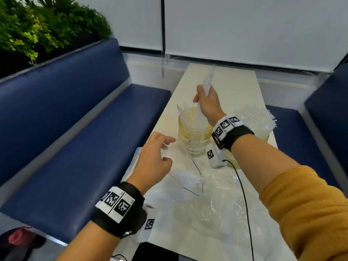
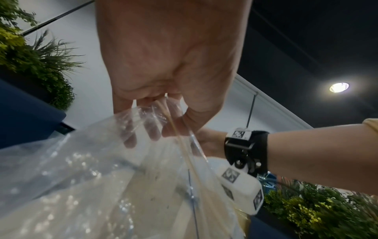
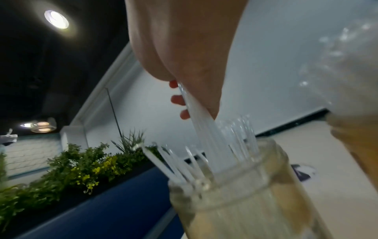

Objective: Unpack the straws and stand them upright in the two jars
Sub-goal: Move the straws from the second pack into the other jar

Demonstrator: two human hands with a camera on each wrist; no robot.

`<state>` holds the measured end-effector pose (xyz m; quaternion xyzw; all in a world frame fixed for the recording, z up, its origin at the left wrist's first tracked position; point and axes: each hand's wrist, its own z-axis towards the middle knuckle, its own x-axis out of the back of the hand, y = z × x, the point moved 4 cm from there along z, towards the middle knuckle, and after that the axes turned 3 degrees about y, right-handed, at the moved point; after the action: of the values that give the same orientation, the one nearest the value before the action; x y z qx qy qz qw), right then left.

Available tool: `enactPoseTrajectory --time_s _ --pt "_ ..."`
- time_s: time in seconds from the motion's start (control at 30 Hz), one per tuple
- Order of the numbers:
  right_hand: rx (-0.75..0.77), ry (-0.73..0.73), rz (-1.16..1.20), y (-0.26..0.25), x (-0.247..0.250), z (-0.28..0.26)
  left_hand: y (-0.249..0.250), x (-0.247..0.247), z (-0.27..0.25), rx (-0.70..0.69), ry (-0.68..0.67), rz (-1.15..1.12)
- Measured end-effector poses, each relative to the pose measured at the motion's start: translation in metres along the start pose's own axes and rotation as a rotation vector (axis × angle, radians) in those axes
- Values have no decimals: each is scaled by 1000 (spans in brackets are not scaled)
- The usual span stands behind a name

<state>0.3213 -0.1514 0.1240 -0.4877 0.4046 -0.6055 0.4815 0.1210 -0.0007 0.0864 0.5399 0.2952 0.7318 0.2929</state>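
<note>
My right hand (image 1: 206, 99) grips a bundle of white straws (image 1: 208, 81) and holds it upright, lower ends inside the near glass jar (image 1: 194, 136). In the right wrist view my right hand (image 3: 184, 100) is closed round the straw bundle (image 3: 206, 134), and several more straws stand in that jar (image 3: 235, 202). A second jar (image 1: 264, 137) stands to the right, mostly hidden behind my right wrist. My left hand (image 1: 156, 161) hovers left of the near jar. In the left wrist view my left hand (image 2: 161, 103) pinches the clear plastic bag (image 2: 81, 169), which lies crumpled on the table (image 1: 190, 181).
The narrow cream table (image 1: 235, 81) runs between a blue bench (image 1: 75, 147) on the left and another (image 1: 291, 129) on the right. Crumpled clear plastic (image 1: 254, 117) sits over the second jar. A black cable (image 1: 244, 204) trails across the table. A blind cord (image 1: 162, 53) hangs at the far end.
</note>
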Motion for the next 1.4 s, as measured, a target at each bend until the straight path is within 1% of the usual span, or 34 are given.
enactPoseTrajectory --time_s 0.1,0.17,0.23,0.3,0.33,0.43,0.47,0.53,0.57,0.6,0.63,0.7,0.73,0.77,0.8,0.83,0.87,0.97,1.03,1.13,1.2,1.3,1.4 --pt "-120 -15 -120 27 0 -4 1 4 2 -7 13 -11" --pt "-127 14 -132 31 6 -7 1 6 3 -11 22 -13" --pt "-47 55 -132 24 14 -12 1 5 4 -10 22 -15" --pt "64 64 -202 18 20 -15 3 3 5 -13 15 -14" --pt "93 53 -258 16 21 -18 4 1 5 -16 10 -15" --pt "120 41 -378 6 28 -27 8 -1 4 -31 -7 -12" --pt "168 73 -406 -3 31 -33 9 -2 4 -37 -11 -8" --pt "334 193 -426 -30 40 -51 11 -2 4 -47 -16 2" --pt "389 208 -429 -43 43 -62 13 -3 4 -51 -21 6" --pt "382 140 -453 -53 43 -71 14 -3 4 -54 -27 9" --pt "292 -40 -526 -56 37 -82 15 -4 4 -56 -32 7" --pt "-17 -525 -712 -44 20 -112 17 -5 3 -64 -39 -3" --pt "-129 -718 -789 -31 13 -126 19 -7 2 -70 -42 -4" --pt "-155 -835 -860 -19 6 -138 20 -8 1 -72 -47 -1" --pt "-116 -888 -942 -6 -1 -147 20 -10 0 -71 -54 3" --pt "-60 -905 -1035 6 -8 -154 20 -12 -2 -73 -58 10" --pt "-14 -890 -1120 20 -13 -158 20 -14 -4 -79 -55 21" --pt "13 -826 -1267 51 -19 -168 17 -18 -9 -97 -46 44" --pt "44 -831 -1342 63 -20 -172 16 -19 -11 -103 -41 31" --pt "83 -850 -1436 68 -19 -177 15 -19 -14 -101 -42 -6" --pt "81 -852 -1420 68 -19 -179 14 -20 -17 -103 -48 -18" --pt "27 -864 -1278 70 -17 -178 12 -22 -20 -100 -51 -21" --pt "-18 -836 -1151 64 -13 -175 10 -22 -21 -98 -38 -15"
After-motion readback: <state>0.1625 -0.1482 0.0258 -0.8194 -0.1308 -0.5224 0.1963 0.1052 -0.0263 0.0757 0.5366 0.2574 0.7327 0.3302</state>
